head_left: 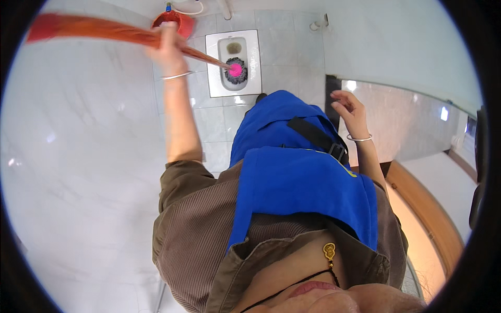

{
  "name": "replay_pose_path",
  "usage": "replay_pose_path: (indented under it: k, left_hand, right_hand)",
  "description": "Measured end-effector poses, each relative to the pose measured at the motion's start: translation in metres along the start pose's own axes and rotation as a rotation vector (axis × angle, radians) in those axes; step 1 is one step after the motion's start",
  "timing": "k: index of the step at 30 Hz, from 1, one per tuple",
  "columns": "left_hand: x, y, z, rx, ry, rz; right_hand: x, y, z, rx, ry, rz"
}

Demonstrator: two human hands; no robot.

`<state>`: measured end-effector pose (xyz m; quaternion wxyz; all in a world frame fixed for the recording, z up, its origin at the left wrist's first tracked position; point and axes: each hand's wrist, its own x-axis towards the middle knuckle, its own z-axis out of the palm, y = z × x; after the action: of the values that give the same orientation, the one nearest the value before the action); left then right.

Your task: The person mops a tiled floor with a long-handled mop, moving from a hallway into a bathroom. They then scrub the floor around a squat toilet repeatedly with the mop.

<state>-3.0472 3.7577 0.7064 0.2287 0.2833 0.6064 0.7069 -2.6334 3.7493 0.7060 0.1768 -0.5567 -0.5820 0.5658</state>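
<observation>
My left hand [169, 51], with a bangle at its wrist, is closed around the long orange-red handle [104, 30] of a mop. The handle slants down to a round head with a pink centre and a dark grey fringe [236, 71]. That mop head sits in the basin of a white squat toilet [215, 85], in front of its drain hole. On the other side, my right hand [350, 108] is raised away from the body with loosely bent fingers and nothing in them. It hangs near the edge of a dark doorway.
A red bucket [183, 23] stands at the far wall, below a tap with a white hose. Beside it a white pipe [224, 9] meets the grey tiled floor [292, 47]. White walls close in on both sides. A curved wooden edge [425, 214] runs at the right.
</observation>
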Motion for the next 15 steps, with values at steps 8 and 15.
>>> replay_pose_path:
  k: [8,15]
  left_hand:
    - [-0.008,0.136,0.083,-0.021,-0.148,0.078]
    - [-0.007,0.206,0.113,0.043,-0.203,0.099]
  right_hand:
    - [-0.109,0.274,-0.126,0.059,0.274,0.805]
    - [-0.162,0.343,-0.190,0.055,0.370,0.864]
